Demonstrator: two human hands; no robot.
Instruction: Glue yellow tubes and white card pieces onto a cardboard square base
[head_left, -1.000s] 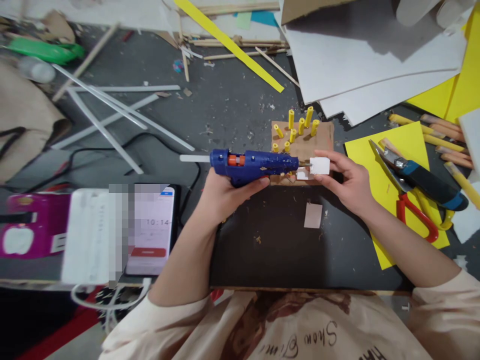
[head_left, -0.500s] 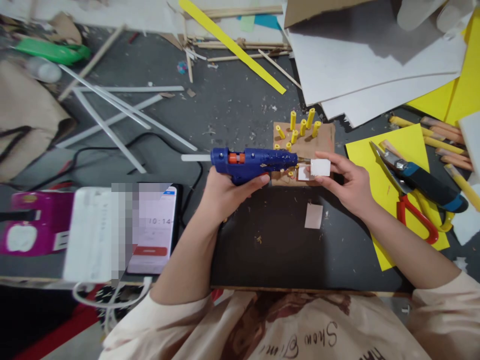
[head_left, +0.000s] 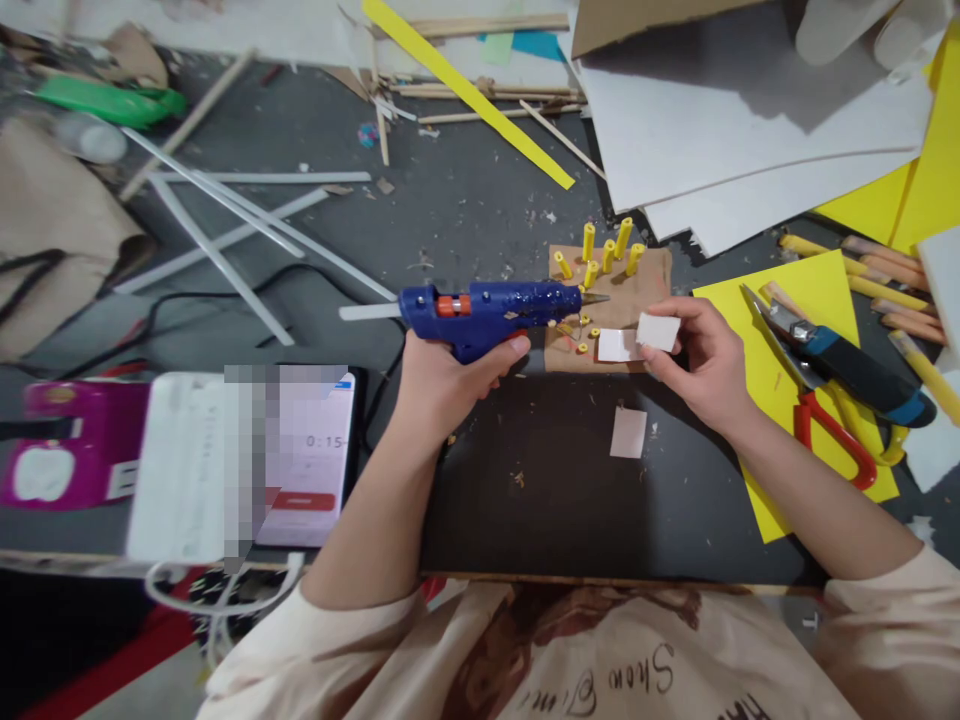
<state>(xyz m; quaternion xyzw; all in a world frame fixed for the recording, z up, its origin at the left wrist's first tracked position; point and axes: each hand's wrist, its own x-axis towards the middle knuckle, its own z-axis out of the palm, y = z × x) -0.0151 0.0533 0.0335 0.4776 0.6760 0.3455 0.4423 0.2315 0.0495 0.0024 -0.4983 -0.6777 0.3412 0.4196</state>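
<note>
My left hand (head_left: pixel 442 380) is closed around the handle of a blue glue gun (head_left: pixel 495 308), its nozzle pointing right over a brown cardboard base (head_left: pixel 645 275). Short yellow tubes (head_left: pixel 607 250) stand on that base. My right hand (head_left: pixel 701 365) pinches a small white square piece (head_left: pixel 658 332) just right of the nozzle, apart from it. Another white piece (head_left: pixel 616 345) lies on the cardboard below the nozzle. A pale square piece (head_left: pixel 627 432) rests on the black board (head_left: pixel 540 490) in front of me.
Scissors with red handles and blue-handled cutters (head_left: pixel 840 360) lie on yellow paper (head_left: pixel 802 290) at right. White sheets (head_left: pixel 735 130) are stacked at back right. A phone (head_left: pixel 311 455), a white box (head_left: pixel 176 470) and a magenta box (head_left: pixel 52 445) sit at left. White sticks (head_left: pixel 225 235) and a black cable cross the grey table.
The glue gun has pulled back to the left, away from the white piece. My right hand has shifted the piece slightly right and tilted it.
</note>
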